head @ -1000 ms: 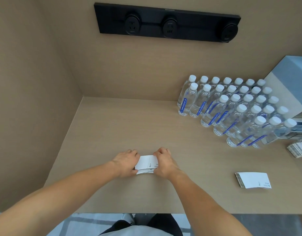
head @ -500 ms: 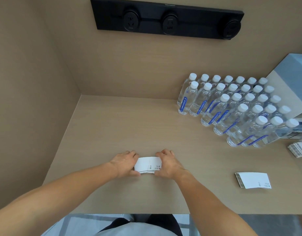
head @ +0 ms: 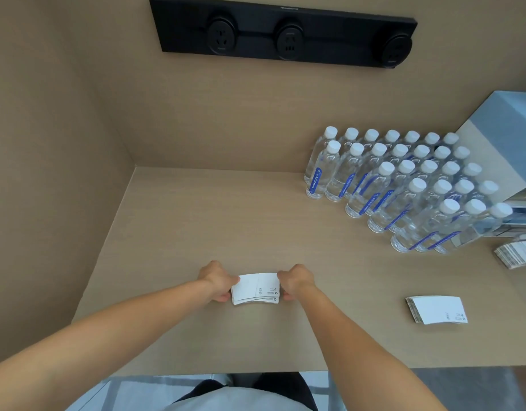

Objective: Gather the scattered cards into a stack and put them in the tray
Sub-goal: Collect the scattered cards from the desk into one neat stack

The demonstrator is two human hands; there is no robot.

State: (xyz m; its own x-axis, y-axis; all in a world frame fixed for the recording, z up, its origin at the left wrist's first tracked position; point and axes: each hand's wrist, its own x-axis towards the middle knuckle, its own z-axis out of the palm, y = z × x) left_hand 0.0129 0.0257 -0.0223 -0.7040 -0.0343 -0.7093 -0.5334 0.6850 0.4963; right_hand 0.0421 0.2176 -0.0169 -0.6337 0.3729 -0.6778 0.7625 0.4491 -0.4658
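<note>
We are holding a small pile of white paper cards with fine printed marks (head: 256,289) in the lower middle of the frame, on the beige wooden tabletop (head: 196,226). Our left hand (head: 217,280) is closing on the left short end of the pile and our right hand (head: 294,280) is closing on the right short end, so the pile is lying exactly between them. The fingers of both hands are curling around the ends and the thumbs are pressing from the near side. The cards are not yet fully even; some lower edges are showing under the top card.

Compared with half a second ago, the hands are standing a little wider apart, and more of the top card is showing between them.

To the lower right, well apart from our hands, a second stack of white cards (head: 436,310) is lying flat. At the right edge of the frame a striped pile of cards (head: 516,255) is resting, partly cut off, near a grey-blue box (head: 504,137). A group of clear plastic water bottles with white caps and blue labels (head: 404,185) is standing in the upper right. A black socket strip (head: 285,34) is sitting on the back wall. The left and middle of the tabletop are lying open, and the near edge is running close below our forearms.
</note>
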